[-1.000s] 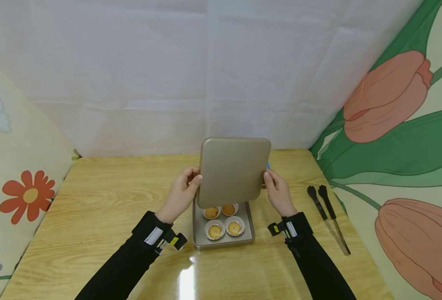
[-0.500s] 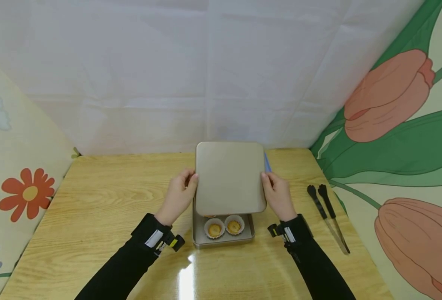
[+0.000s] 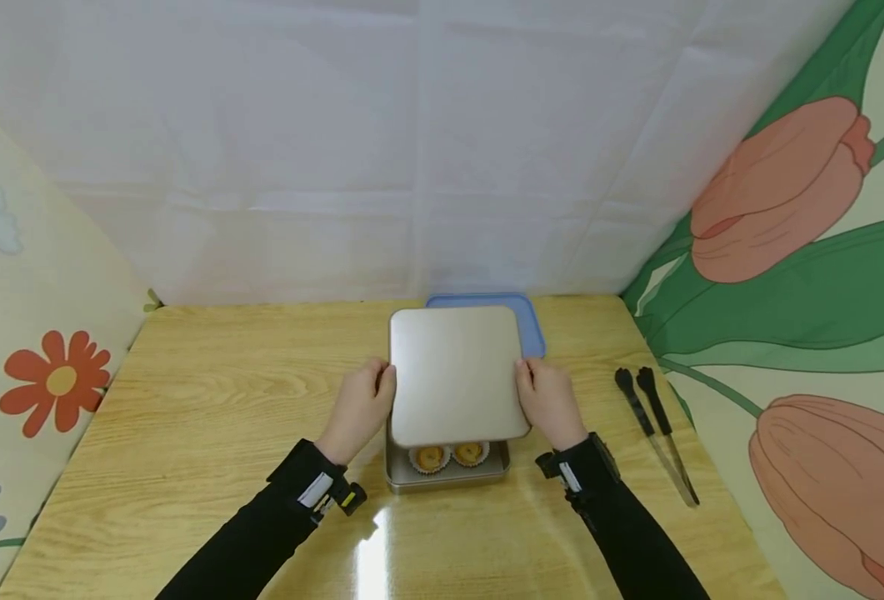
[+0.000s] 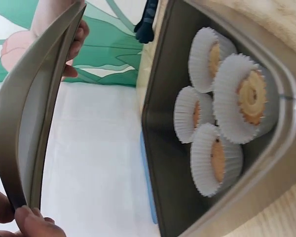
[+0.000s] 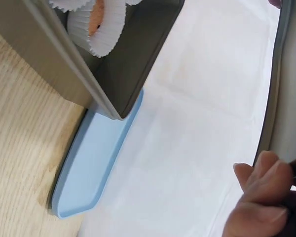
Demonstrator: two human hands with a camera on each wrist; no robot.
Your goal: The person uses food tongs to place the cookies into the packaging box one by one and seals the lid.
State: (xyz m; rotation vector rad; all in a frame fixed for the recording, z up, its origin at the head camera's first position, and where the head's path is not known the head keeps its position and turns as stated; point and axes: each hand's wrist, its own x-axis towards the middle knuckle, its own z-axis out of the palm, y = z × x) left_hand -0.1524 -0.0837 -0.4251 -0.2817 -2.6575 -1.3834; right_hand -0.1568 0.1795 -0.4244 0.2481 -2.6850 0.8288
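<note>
My left hand (image 3: pixel 357 410) and right hand (image 3: pixel 550 400) grip opposite side edges of a flat metal lid (image 3: pixel 456 375). The lid hangs above a rectangular metal baking tin (image 3: pixel 449 486), apart from its rim in the left wrist view. Its top surface faces the head camera, and it hides the tin's far part there. Inside the tin stand several small cakes in white paper cups, such as this cupcake (image 4: pixel 251 96); only the front pair shows in the head view. In the right wrist view, the right fingers (image 5: pixel 261 187) pinch the lid's edge.
A blue tray (image 3: pixel 533 333) lies behind the tin, partly covered by the lid. Black-handled metal tongs (image 3: pixel 657 425) lie near the right edge of the wooden table (image 3: pixel 247 375). A white cloth (image 3: pixel 299 150) hangs at the back, with printed cloths on both sides.
The lid has come down and nearer over the tin, covering more cakes and tilting flatter. More of the blue tray now shows behind. Both hands have lowered with the lid.
</note>
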